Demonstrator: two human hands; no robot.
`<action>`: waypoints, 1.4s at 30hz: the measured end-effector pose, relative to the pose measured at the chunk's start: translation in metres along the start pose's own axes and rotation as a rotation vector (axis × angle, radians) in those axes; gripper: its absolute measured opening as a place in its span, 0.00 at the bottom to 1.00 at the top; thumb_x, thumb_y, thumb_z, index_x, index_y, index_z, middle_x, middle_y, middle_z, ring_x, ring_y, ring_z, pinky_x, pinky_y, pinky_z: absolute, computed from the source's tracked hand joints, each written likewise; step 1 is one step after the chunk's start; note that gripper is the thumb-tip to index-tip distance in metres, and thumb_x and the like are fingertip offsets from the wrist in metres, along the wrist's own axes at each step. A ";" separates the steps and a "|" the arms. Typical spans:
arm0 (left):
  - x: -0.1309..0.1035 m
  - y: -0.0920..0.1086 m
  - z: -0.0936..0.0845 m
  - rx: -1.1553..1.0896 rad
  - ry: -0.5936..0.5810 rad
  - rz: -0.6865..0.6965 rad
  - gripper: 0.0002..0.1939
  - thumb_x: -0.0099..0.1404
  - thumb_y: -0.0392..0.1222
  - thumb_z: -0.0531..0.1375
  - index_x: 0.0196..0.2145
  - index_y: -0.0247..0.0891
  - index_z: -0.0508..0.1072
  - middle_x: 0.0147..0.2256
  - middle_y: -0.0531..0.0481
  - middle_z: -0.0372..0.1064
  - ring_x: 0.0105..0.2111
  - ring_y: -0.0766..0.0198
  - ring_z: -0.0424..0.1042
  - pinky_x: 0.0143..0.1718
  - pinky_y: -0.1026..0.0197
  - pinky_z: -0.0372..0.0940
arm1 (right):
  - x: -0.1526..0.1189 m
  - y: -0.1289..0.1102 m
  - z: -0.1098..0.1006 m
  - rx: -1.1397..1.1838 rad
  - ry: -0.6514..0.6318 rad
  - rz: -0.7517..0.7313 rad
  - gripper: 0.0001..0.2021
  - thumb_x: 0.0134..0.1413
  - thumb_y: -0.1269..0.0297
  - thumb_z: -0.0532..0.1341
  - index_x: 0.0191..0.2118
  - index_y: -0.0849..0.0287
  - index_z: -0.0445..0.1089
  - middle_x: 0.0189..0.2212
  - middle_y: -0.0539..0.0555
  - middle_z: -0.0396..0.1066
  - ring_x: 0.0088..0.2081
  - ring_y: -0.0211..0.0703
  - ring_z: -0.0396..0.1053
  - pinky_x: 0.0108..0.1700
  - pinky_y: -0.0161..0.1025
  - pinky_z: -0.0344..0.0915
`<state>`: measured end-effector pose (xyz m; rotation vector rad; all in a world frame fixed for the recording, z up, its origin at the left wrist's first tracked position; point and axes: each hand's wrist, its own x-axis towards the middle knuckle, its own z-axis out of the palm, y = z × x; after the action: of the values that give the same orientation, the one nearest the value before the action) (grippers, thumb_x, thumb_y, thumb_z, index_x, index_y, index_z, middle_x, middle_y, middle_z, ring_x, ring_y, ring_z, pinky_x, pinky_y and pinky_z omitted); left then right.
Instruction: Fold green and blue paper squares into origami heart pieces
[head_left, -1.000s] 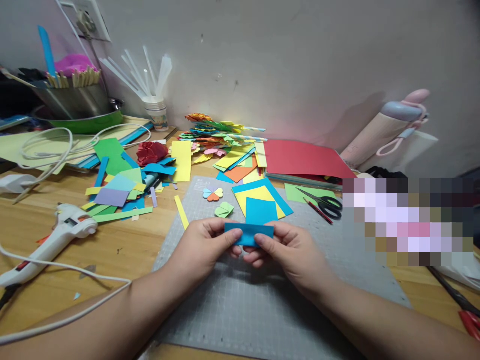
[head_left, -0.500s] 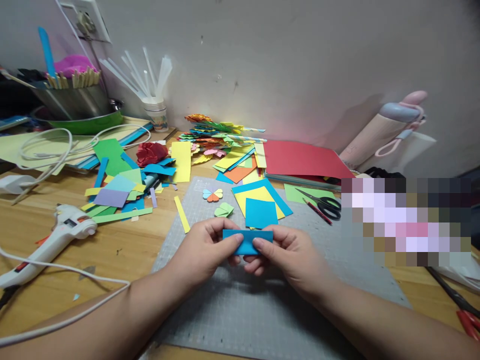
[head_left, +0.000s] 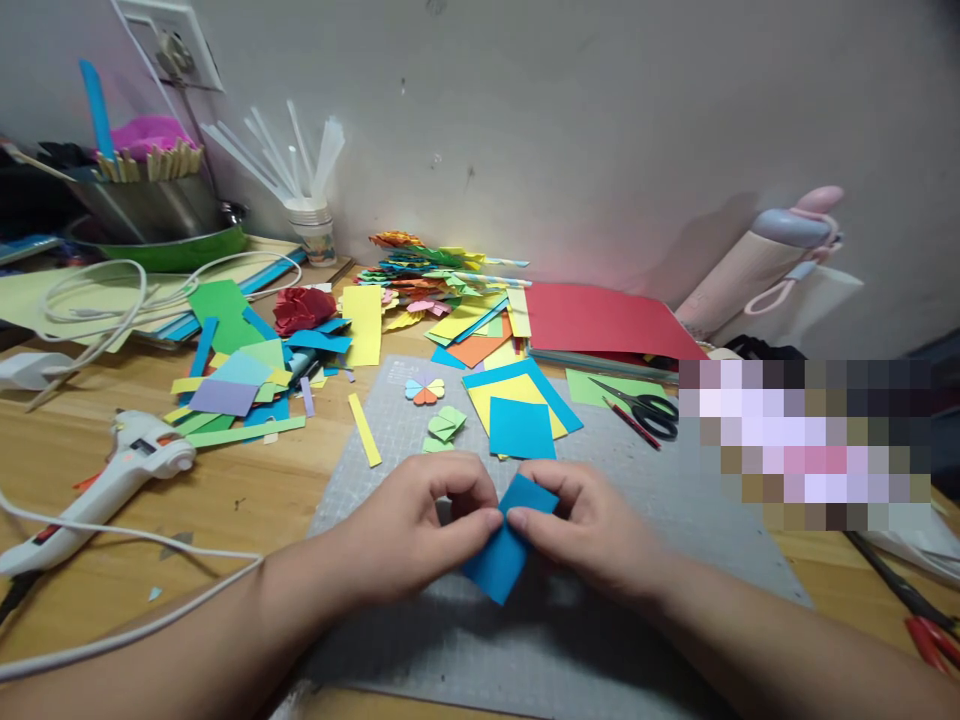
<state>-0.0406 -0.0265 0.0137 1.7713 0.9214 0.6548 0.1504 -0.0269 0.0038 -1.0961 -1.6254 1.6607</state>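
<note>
A small folded piece of blue paper point(head_left: 501, 568) is held above the grey cutting mat point(head_left: 420, 640), tilted with its upper end to the right. My left hand point(head_left: 435, 520) pinches it from the left between thumb and fingers. From the other side, my right hand point(head_left: 581, 515) grips it the same way, and the two thumbs nearly meet on its face. Just beyond my hands lie a blue paper square point(head_left: 521, 428), green folded paper pieces point(head_left: 447, 426) and a multicoloured paper flower point(head_left: 425, 390). The fingers behind the paper are partly hidden.
Black-handled scissors point(head_left: 652, 412) and a red pencil point(head_left: 631, 424) lie at the mat's right. On the left are a glue gun point(head_left: 135, 475) with its cord and a heap of paper scraps point(head_left: 225, 395). Red paper point(head_left: 607, 320) lies near the wall.
The blue paper has turned from lying level to a steep slant, with its left end now lower and nearer me. Both hands have kept hold of it and shifted their grip.
</note>
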 end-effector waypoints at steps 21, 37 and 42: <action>0.000 -0.011 0.006 -0.209 0.110 -0.047 0.06 0.58 0.39 0.58 0.25 0.37 0.66 0.25 0.54 0.63 0.27 0.66 0.62 0.30 0.64 0.59 | -0.005 0.009 0.006 0.205 0.215 -0.128 0.11 0.51 0.60 0.64 0.25 0.59 0.67 0.22 0.47 0.61 0.25 0.34 0.57 0.28 0.32 0.57; -0.003 -0.008 0.011 0.117 0.170 0.073 0.09 0.56 0.32 0.57 0.36 0.38 0.66 0.33 0.52 0.64 0.34 0.63 0.64 0.36 0.61 0.61 | -0.006 0.006 0.006 -0.534 0.213 -0.390 0.07 0.51 0.72 0.55 0.24 0.58 0.61 0.22 0.48 0.63 0.26 0.37 0.60 0.29 0.35 0.57; -0.003 -0.009 0.010 0.311 0.114 0.205 0.04 0.56 0.30 0.55 0.29 0.38 0.66 0.31 0.51 0.65 0.34 0.63 0.64 0.36 0.60 0.59 | -0.008 0.010 0.010 -0.716 0.154 -0.535 0.07 0.51 0.73 0.53 0.25 0.58 0.60 0.21 0.48 0.62 0.25 0.37 0.58 0.28 0.35 0.54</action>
<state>-0.0374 -0.0327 0.0016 2.1439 0.9658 0.7827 0.1475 -0.0398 -0.0051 -0.9335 -2.2230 0.6425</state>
